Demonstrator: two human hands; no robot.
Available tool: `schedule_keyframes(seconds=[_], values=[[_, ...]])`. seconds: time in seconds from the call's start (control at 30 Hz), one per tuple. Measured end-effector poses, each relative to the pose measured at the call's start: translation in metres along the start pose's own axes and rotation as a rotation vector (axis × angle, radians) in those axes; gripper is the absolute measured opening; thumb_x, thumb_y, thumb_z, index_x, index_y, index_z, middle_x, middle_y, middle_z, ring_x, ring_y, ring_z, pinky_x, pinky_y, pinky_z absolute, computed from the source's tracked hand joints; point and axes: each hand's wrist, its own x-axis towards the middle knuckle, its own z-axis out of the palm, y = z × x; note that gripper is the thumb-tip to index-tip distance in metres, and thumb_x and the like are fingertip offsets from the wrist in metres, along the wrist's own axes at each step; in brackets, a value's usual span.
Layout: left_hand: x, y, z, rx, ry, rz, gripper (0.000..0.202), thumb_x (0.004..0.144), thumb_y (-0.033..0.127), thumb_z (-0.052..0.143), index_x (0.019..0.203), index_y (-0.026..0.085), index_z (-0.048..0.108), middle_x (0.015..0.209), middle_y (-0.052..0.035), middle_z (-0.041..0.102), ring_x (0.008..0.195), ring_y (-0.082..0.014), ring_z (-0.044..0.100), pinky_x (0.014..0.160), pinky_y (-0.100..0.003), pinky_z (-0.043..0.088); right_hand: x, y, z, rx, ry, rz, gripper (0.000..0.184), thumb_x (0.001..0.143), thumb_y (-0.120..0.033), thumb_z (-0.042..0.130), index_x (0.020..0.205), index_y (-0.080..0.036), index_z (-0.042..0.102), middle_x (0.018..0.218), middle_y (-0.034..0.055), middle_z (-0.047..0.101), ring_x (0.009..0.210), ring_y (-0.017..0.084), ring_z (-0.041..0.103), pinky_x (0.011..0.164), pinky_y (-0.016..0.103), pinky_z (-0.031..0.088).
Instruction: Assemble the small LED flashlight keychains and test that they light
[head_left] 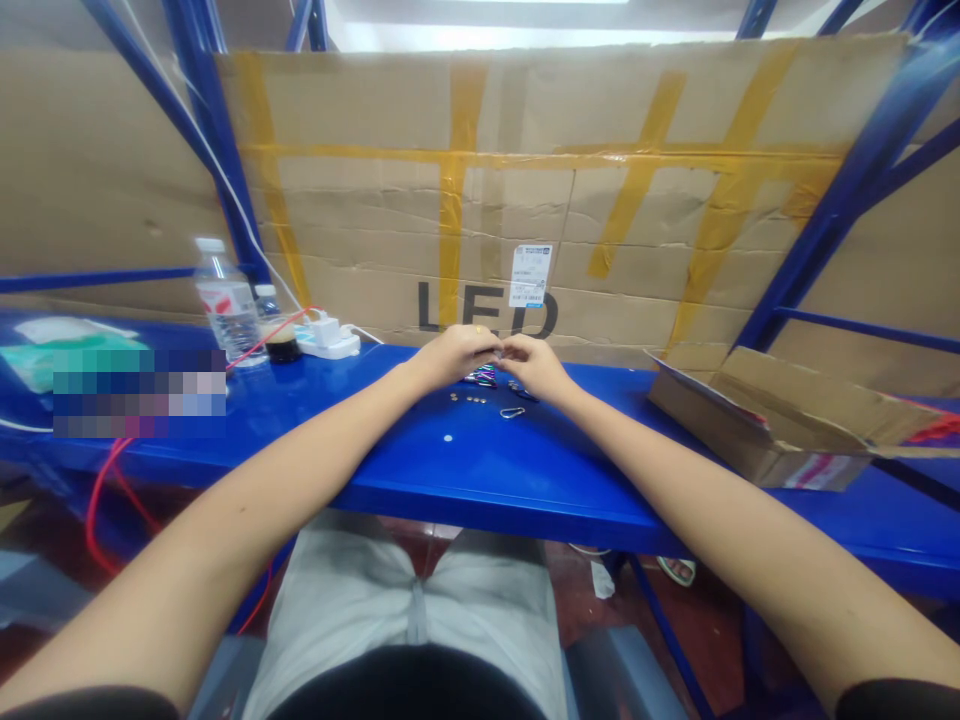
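Note:
My left hand [463, 355] and my right hand [534, 368] meet above the blue table [480, 480], fingertips pinched together. Whatever is between them is too small or hidden to make out. Right below lies a cluster of shiny multicoloured pieces [484, 375], partly covered by my left hand. Small dark pieces [519, 389] lie under my right hand. Closer to me rest a silver carabiner [512, 412] and several tiny round metal pieces [475, 400]. A small whitish disc [448, 438] sits nearer the table's front edge.
An open cardboard box [750, 440] stands on the right. At left are a water bottle [225, 305], a small bottle of dark liquid [282, 335], a white power strip [330, 343] and a red cable [97, 500]. A large cardboard panel [360, 220] backs the table.

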Motion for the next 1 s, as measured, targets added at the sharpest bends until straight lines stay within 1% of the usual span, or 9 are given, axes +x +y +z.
schedule_keyframes(seconds=[0.17,0.43,0.63,0.73,0.83,0.93,1.0], values=[[-0.002,-0.002,0.004,0.016,0.056,0.044,0.015,0.095,0.024,0.060,0.101,0.017,0.072,0.087,-0.0065,0.073,0.080,-0.0160,0.069,0.074,-0.027,0.053,0.000,0.003,-0.001,0.011,0.018,-0.024,0.011,0.075,-0.025,0.073,0.083,-0.018,0.073,0.087,0.0057,0.069,0.082,0.021,0.065,0.079,0.037,0.054],[-0.002,0.000,0.007,0.022,0.049,0.065,0.016,0.096,0.026,0.058,0.102,0.016,0.070,0.086,-0.0065,0.071,0.080,-0.0165,0.068,0.074,-0.028,0.053,0.001,0.005,-0.003,-0.041,0.049,-0.046,0.005,0.072,-0.018,0.070,0.078,-0.018,0.070,0.082,0.0038,0.066,0.079,0.019,0.062,0.075,0.035,0.053],[0.000,0.004,0.003,-0.009,0.069,0.065,0.015,0.095,0.024,0.060,0.104,0.016,0.068,0.088,-0.0070,0.072,0.083,-0.0170,0.068,0.075,-0.028,0.053,0.002,0.007,-0.004,-0.028,0.050,-0.056,0.006,0.073,-0.018,0.069,0.079,-0.018,0.070,0.084,0.0037,0.066,0.080,0.019,0.063,0.077,0.035,0.052],[0.002,0.007,0.000,-0.040,0.077,0.048,0.015,0.094,0.023,0.063,0.105,0.015,0.067,0.090,-0.0074,0.073,0.084,-0.0170,0.069,0.076,-0.028,0.053,0.002,0.008,-0.005,-0.045,0.048,-0.074,0.009,0.074,-0.014,0.066,0.080,-0.018,0.070,0.086,0.0041,0.067,0.082,0.020,0.064,0.079,0.037,0.053],[0.002,0.009,-0.001,-0.039,0.049,0.025,0.014,0.092,0.021,0.063,0.105,0.015,0.068,0.091,-0.0075,0.073,0.085,-0.0175,0.068,0.077,-0.029,0.053,0.002,0.008,-0.007,-0.113,0.076,-0.149,0.013,0.075,-0.010,0.063,0.081,-0.019,0.071,0.087,0.0045,0.066,0.082,0.020,0.064,0.079,0.036,0.053],[0.001,0.007,0.000,-0.025,0.005,-0.009,0.010,0.092,0.019,0.063,0.100,0.016,0.068,0.090,-0.0070,0.072,0.084,-0.0177,0.068,0.077,-0.030,0.053,0.003,0.006,-0.012,-0.236,0.103,-0.298,0.016,0.081,-0.011,0.061,0.083,-0.021,0.073,0.092,0.0064,0.066,0.086,0.021,0.064,0.080,0.037,0.053],[0.001,0.006,0.002,-0.016,-0.009,-0.030,0.009,0.091,0.018,0.062,0.098,0.016,0.068,0.090,-0.0070,0.072,0.084,-0.0179,0.068,0.077,-0.030,0.053,0.005,0.005,-0.016,-0.318,0.091,-0.386,0.020,0.085,-0.011,0.059,0.086,-0.022,0.075,0.096,0.0077,0.066,0.090,0.022,0.064,0.081,0.038,0.053]])
